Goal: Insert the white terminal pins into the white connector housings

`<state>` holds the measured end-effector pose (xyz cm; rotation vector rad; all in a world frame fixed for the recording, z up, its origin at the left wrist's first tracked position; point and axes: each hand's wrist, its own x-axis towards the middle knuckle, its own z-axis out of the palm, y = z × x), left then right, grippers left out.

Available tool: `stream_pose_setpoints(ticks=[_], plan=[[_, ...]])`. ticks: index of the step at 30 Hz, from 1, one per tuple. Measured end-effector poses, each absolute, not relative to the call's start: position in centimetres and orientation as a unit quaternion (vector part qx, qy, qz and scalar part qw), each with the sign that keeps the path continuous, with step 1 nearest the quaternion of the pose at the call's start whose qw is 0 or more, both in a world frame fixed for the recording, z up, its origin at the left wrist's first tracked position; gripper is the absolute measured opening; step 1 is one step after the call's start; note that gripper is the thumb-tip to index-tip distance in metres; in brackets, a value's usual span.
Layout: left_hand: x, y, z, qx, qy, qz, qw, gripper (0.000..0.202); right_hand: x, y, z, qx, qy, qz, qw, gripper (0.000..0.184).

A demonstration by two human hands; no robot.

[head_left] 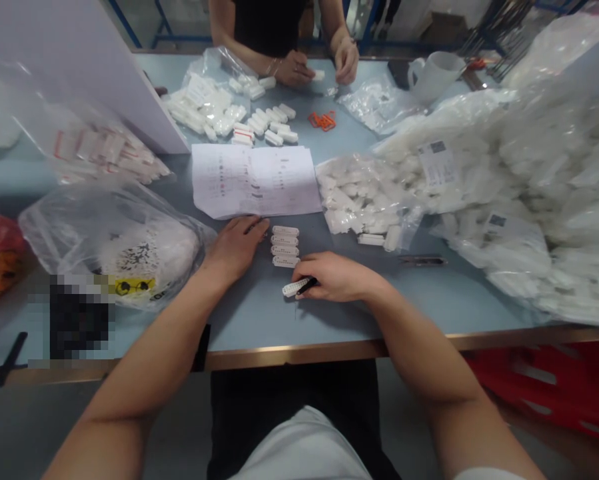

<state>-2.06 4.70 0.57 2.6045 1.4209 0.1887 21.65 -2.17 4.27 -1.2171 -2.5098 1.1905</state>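
Note:
My right hand (332, 277) is closed around a white plastic piece with rows of small holes (293, 289). A slim black object (307, 287), perhaps a pen or tool tip, shows at the same fingers; its kind is unclear. Just above lies a column of several similar white slotted pieces (285, 241), face up on the table. Left of that column, my left hand (236, 247) rests on the table below the paper, thumb and fingers a little apart. Small dark bits (253, 228) show between them, too small to name.
A printed sheet (256, 180) lies ahead. Bags of white parts (364, 193) crowd the right, near small snips (423, 261). Another clear bag (129, 247) is at left. Across the table (259, 327), a co-worker's hands (299, 69) handle a white part near orange pieces (322, 120).

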Motion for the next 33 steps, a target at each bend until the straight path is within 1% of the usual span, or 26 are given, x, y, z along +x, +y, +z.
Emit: stream_pose_setpoints(ticks=[2,5,12,18,20,23,30,33], plan=[[-2.2,4.7,0.7,0.876,0.470,0.043,0.098,0.047,21.7,-2.2,4.2,-0.399,-0.827,0.391,0.056,0.014],[-2.3,4.7,1.3,0.879,0.466,0.007,0.106,0.048,21.8,-2.3,4.1,-0.395,-0.832,0.386,0.058,0.016],[-1.8,4.2,2.5,0.886,0.461,-0.029,0.043,0.040,21.9,-2.7,4.1,-0.412,-0.848,0.333,0.031,0.016],[-0.9,3.6,2.9,0.880,0.470,-0.070,-0.021,0.031,22.1,-2.6,4.7,-0.415,-0.852,0.320,-0.001,0.019],[-0.7,3.6,3.0,0.876,0.477,-0.069,-0.026,0.029,22.3,-2.6,4.7,-0.414,-0.852,0.320,-0.002,0.021],[-0.8,3.7,2.9,0.870,0.489,-0.056,-0.006,0.028,22.4,-2.5,4.6,-0.414,-0.855,0.312,-0.001,0.022],[-2.2,2.5,2.7,0.889,0.456,-0.019,0.026,0.038,22.4,-2.3,4.5,-0.411,-0.858,0.309,-0.007,0.023],[-2.4,1.7,2.6,0.888,0.459,-0.031,-0.014,0.044,22.3,-2.2,4.6,-0.409,-0.858,0.309,-0.008,0.021]])
